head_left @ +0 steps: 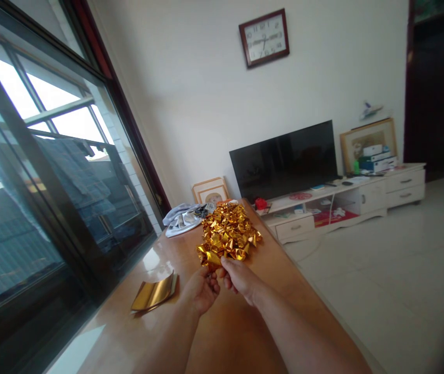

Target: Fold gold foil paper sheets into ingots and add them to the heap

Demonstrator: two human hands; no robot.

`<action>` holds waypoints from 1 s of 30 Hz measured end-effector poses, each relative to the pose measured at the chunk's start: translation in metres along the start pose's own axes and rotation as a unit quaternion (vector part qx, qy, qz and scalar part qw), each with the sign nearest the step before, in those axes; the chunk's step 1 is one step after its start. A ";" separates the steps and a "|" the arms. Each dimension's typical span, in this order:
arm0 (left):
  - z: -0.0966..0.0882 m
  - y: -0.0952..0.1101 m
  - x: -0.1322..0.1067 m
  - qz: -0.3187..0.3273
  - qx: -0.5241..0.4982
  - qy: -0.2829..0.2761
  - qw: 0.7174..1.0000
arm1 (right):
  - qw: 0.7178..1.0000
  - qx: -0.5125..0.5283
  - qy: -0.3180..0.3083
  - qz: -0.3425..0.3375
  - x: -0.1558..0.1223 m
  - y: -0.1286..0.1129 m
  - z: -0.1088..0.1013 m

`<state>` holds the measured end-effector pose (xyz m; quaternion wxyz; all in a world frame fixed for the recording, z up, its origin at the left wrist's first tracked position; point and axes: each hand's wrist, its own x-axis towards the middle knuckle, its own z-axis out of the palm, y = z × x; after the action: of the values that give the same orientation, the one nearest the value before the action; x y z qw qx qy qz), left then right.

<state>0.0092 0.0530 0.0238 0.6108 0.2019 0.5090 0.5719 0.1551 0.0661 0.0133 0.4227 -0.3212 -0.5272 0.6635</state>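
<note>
Bright window (54, 93) daylight, warped edges

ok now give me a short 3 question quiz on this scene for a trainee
1. What do the left hand and right hand pinch between them?
A. a piece of gold foil
B. a grey cloth
C. a framed picture

2. True or false: the flat gold foil sheets lie on the window side of the pile of folded gold foil.

3. Fill the gap: the wall clock hangs above the ____.

Key:
1. A
2. True
3. television
</note>
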 end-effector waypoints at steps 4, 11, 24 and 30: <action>-0.001 0.000 0.000 0.022 0.018 0.006 1.000 | 1.000 0.005 0.007 0.002 0.007 0.007 0.001; -0.003 -0.001 0.003 0.112 0.084 0.027 0.990 | 1.000 0.000 0.025 0.018 0.015 0.015 -0.001; -0.025 0.019 0.008 0.338 0.290 0.151 0.883 | 0.996 -0.003 0.085 0.036 0.007 0.006 -0.010; -0.035 0.020 0.019 0.351 0.330 0.174 0.859 | 0.995 0.002 0.087 0.044 0.013 0.014 -0.012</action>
<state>-0.0341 0.0643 0.0192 0.1682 0.4540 0.6616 0.5726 0.1566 0.0814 -0.0027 0.4379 -0.4000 -0.4723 0.6520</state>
